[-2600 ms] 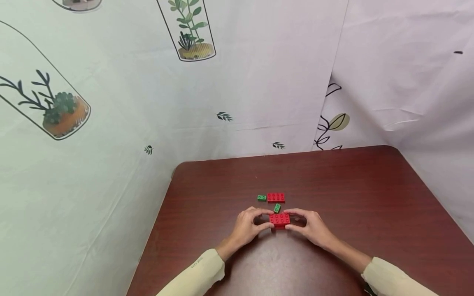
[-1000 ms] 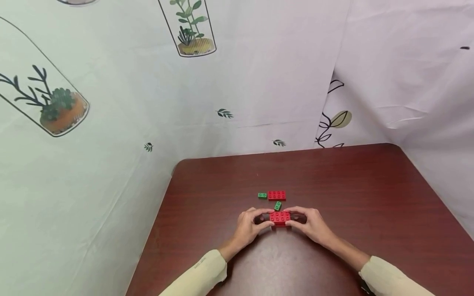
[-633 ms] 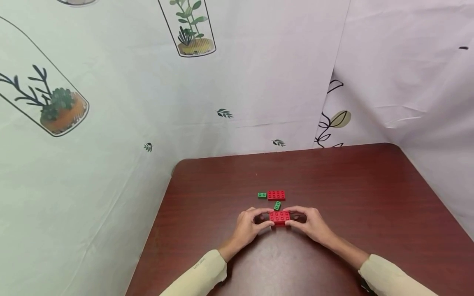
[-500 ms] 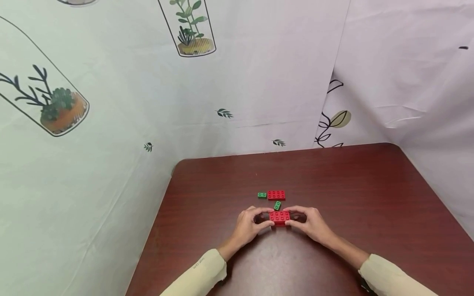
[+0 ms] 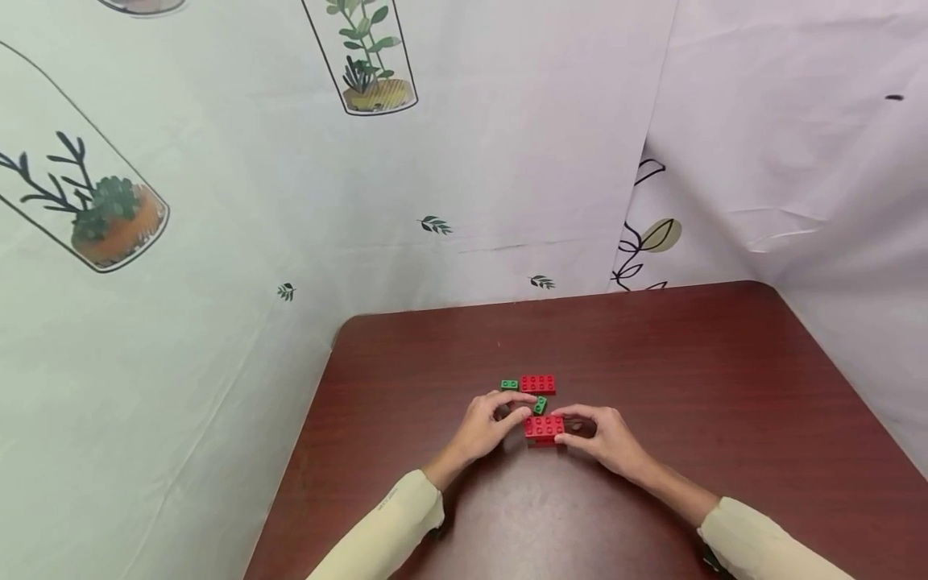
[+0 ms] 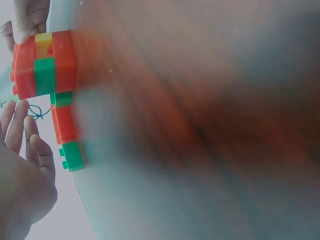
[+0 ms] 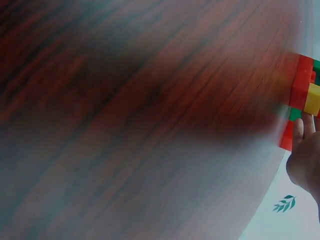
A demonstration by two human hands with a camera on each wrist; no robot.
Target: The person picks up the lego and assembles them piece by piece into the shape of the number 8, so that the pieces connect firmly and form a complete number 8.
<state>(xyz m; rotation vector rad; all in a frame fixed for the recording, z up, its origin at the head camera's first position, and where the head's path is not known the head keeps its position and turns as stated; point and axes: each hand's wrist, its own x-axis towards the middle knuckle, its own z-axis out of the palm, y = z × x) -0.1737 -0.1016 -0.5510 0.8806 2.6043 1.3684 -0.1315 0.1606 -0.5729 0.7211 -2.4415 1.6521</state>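
A small stack of building bricks stands near the middle of the table: a red eight-stud brick (image 5: 544,425) on top, another red brick (image 6: 64,60) at the bottom. Between them sit a green brick (image 6: 45,75) and a yellow brick (image 7: 313,99). My right hand (image 5: 612,439) pinches the stack's right end between thumb and fingers. My left hand (image 5: 484,423) is off the stack, its index fingertip beside a loose green brick (image 5: 540,405) just behind. In the left wrist view its fingers are apart from the stack. Whether it touches the loose brick I cannot tell.
Behind lie a loose red brick (image 5: 538,384) and a second loose green brick (image 5: 510,385), side by side. The dark red-brown table (image 5: 652,346) meets a printed fabric wall (image 5: 471,161) at its back and left edges.
Earlier both hands held the stack, one at each end. My left hand has let go of its left end and shifted slightly backward toward the loose green brick. The right hand keeps its hold.
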